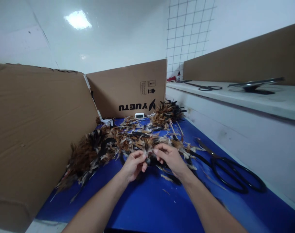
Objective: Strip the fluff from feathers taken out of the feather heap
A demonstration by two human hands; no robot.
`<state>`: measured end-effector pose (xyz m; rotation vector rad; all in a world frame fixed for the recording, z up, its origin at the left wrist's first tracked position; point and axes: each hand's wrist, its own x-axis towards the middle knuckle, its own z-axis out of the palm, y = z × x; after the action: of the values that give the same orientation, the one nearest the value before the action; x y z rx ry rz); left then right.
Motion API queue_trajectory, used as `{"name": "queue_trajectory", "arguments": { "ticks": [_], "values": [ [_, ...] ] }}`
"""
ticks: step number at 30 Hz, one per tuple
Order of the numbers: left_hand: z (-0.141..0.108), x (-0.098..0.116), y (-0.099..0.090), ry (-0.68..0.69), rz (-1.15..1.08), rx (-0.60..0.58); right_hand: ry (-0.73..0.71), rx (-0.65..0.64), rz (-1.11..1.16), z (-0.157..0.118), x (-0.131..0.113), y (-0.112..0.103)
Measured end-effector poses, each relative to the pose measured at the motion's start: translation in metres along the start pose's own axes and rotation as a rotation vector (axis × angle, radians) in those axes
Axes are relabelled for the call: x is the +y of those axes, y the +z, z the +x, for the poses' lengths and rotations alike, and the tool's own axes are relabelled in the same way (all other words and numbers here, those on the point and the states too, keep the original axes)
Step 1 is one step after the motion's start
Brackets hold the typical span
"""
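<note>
My left hand [135, 165] pinches the base of a small brown and white feather tuft [146, 145], just in front of the feather pile. On the other side of the tuft, my right hand [168, 158] is closed, thumb against forefinger, at its edge. Loose brown, black and cream feathers [123, 139] spread behind and around both hands on the blue table [147, 207]. Big black-handled scissors [230, 168] lie to the right of my right hand, their blades pointing to the back left.
Cardboard panels [40, 136] wall off the left and back. A small white digital display [139, 115] stands at the back, beside a feather bundle [166, 115]. Along the right runs a raised white ledge [254, 97] bearing another pair of scissors [208, 87] and a flat device on a stand [255, 84].
</note>
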<state>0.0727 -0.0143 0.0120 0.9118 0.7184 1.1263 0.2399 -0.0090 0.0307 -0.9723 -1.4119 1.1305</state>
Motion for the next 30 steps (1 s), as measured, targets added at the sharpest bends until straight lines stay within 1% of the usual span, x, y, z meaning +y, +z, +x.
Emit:
{"name": "queue_trajectory", "arguments": {
  "ticks": [7,13,16,20,24,27,30],
  "values": [
    [0.0,0.002,-0.001,0.011,0.001,-0.001,-0.008,-0.035,-0.043,0.001,0.004,-0.001],
    [0.0,0.007,-0.002,0.016,0.024,0.024,-0.037,-0.051,-0.147,0.001,0.002,-0.002],
    [0.0,0.007,-0.001,0.026,0.053,0.049,-0.122,-0.05,-0.256,-0.001,-0.002,-0.002],
    [0.0,0.006,0.0,0.128,0.126,0.065,-0.303,-0.088,-0.448,-0.006,-0.005,0.002],
    [0.001,0.006,0.0,0.223,0.351,0.11,-0.451,-0.118,-0.623,-0.012,-0.004,0.007],
    [0.001,0.007,-0.001,0.287,0.637,0.168,-0.624,-0.115,-0.797,-0.014,-0.002,0.009],
    [-0.001,0.008,-0.002,0.473,1.005,0.182,-0.76,-0.095,-0.993,-0.015,-0.004,0.01]
  ]
}}
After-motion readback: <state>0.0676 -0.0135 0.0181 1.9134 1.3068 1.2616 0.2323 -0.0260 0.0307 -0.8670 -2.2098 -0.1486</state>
